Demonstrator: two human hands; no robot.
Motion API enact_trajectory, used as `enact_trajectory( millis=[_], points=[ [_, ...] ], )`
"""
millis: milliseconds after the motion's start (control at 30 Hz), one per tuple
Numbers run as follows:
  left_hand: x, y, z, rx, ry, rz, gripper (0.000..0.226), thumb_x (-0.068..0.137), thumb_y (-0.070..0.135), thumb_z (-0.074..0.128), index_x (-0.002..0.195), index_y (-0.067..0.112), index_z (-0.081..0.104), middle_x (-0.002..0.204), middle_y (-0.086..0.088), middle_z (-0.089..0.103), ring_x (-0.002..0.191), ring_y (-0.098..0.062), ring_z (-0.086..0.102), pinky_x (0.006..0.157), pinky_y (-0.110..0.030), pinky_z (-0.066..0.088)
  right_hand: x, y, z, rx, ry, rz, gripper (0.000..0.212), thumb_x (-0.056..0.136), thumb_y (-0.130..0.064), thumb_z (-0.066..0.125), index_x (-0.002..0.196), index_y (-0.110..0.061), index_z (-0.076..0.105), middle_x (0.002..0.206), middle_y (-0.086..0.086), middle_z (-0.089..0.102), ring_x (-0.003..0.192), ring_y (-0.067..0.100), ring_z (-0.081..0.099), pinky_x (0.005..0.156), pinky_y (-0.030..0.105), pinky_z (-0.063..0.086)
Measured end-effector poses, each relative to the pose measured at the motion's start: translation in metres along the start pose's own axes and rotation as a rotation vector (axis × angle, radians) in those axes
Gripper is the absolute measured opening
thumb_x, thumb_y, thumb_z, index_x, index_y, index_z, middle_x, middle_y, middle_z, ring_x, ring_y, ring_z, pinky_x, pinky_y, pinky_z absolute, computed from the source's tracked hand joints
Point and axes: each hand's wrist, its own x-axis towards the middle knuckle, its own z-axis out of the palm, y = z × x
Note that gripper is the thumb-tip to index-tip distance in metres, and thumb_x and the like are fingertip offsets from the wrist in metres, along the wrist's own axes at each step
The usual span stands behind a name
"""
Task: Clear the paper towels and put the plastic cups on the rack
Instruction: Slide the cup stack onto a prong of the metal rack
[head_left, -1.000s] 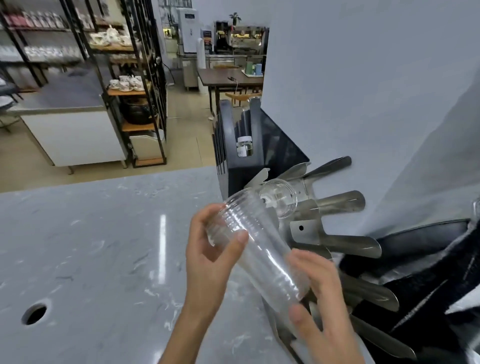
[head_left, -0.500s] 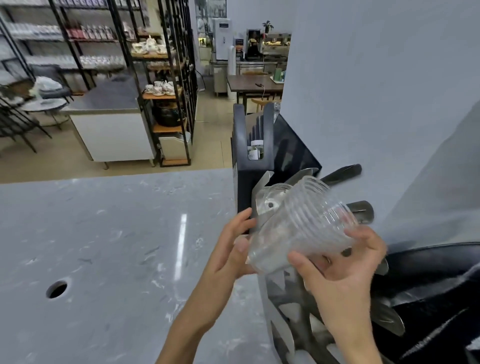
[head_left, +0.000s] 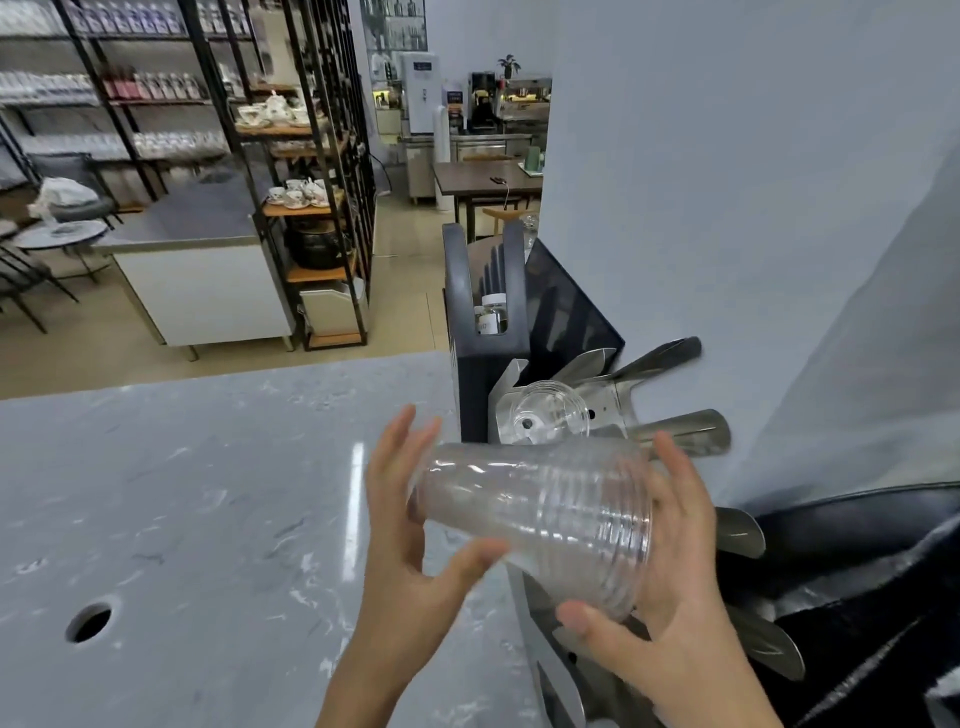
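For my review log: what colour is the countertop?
The countertop is grey with white veining; head view.

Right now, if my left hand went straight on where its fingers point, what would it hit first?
Probably the black holder on the counter: your left hand, against the cup stack, points about at its near corner. Depth is unclear, so it might pass just left of it.

cup stack (head_left: 535, 514) before rack (head_left: 680, 434) | rack right of counter (head_left: 182, 493), against wall (head_left: 701, 208)

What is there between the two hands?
In the head view, a stack of clear plastic cups lies sideways between the left hand and the right hand.
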Motion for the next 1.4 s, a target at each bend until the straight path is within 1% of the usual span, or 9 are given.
enact_trajectory(
  millis=[100,167,333,500,667,833,967,1133,1400],
  points=[
    [0.004,0.001,-0.002,-0.232,0.110,-0.234,0.068,0.072,0.067,0.073,0.134,0.060,0.045,0.145,0.027,0.048,0.136,0.003,0.044,0.092,-0.007,0.048,-0.003,0.008,0.007,0.090,0.005,-0.003,0.124,0.062,-0.012,0.084,0.150,-0.057,0.010,0.147,-0.022,0.040,0.134,0.007,0.051,0.093,0.025,0.056],
    [0.002,-0.007,-0.003,-0.297,0.043,-0.324,0.056,0.074,0.056,0.074,0.127,0.055,0.055,0.129,0.021,0.063,0.121,-0.004,0.060,0.084,-0.011,0.053,-0.006,0.015,0.009,0.063,-0.055,0.067,0.126,0.062,-0.013,0.087,0.148,-0.062,0.009,0.152,-0.022,0.034,0.135,0.006,0.050,0.099,0.034,0.054],
    [0.016,-0.009,-0.007,-0.322,-0.035,-0.240,0.068,0.084,0.038,0.075,0.144,0.043,0.044,0.137,0.015,0.057,0.123,-0.007,0.059,0.087,-0.018,0.056,-0.001,0.016,0.011,-0.143,-0.028,0.066,0.112,0.049,-0.024,0.090,0.134,-0.057,0.027,0.130,-0.036,0.044,0.121,-0.002,0.056,0.088,0.006,0.051],
    [0.049,-0.028,0.019,-0.428,-0.056,-0.293,0.047,0.098,0.044,0.053,0.144,0.044,0.043,0.143,0.018,0.053,0.134,-0.008,0.051,0.105,-0.039,0.046,0.019,0.020,-0.005,-0.259,0.249,-0.094,0.073,0.060,-0.015,0.083,0.124,-0.007,0.048,0.121,-0.010,0.054,0.129,0.014,0.053,0.083,0.004,0.051],
    [0.062,-0.069,0.039,-0.207,-0.073,-0.513,0.027,0.095,0.049,0.045,0.115,0.041,0.061,0.122,0.012,0.067,0.121,-0.004,0.057,0.106,-0.032,0.043,0.017,0.015,-0.044,-0.708,0.276,-0.113,0.126,0.036,-0.017,0.096,0.142,-0.043,0.032,0.139,-0.022,0.036,0.125,-0.002,0.046,0.102,0.007,0.039],
    [0.064,-0.092,0.068,-0.230,-0.100,-0.623,0.039,0.105,0.046,0.038,0.142,0.033,0.042,0.141,0.008,0.049,0.130,-0.012,0.047,0.113,-0.040,0.036,0.056,0.003,-0.058,-1.122,-0.005,-0.044,0.119,0.059,-0.034,0.090,0.147,-0.053,0.012,0.146,-0.015,0.030,0.124,0.004,0.038,0.102,0.038,0.032],
    [0.072,-0.098,0.086,-0.234,0.028,-0.530,0.034,0.107,0.027,0.035,0.104,0.007,0.062,0.099,-0.012,0.067,0.088,-0.013,0.060,0.081,-0.037,0.052,0.102,0.023,-0.034,-1.468,-0.125,-0.084,0.115,0.069,-0.040,0.081,0.156,-0.038,0.006,0.160,0.008,0.026,0.144,0.028,0.029,0.109,0.047,0.034],
    [0.065,-0.098,0.091,-0.280,0.035,-0.614,0.049,0.108,0.040,0.031,0.075,0.043,0.068,0.070,0.022,0.069,0.065,0.014,0.063,0.062,-0.007,0.050,0.133,0.049,-0.007,-1.675,-0.300,-0.018,0.078,0.083,-0.039,0.076,0.151,-0.027,0.040,0.163,0.010,0.030,0.152,0.044,0.006,0.118,0.063,0.012],
    [0.071,-0.095,0.076,-0.299,-0.085,-0.590,0.019,0.094,0.054,0.054,0.100,0.038,0.062,0.075,0.034,0.069,0.070,0.018,0.064,0.064,0.001,0.047,0.103,0.073,-0.027,-1.353,-0.057,-0.183,0.031,0.064,-0.009,0.091,0.089,-0.025,0.082,0.091,-0.005,0.081,0.108,0.027,0.072,0.103,0.047,0.041]
  ],
)
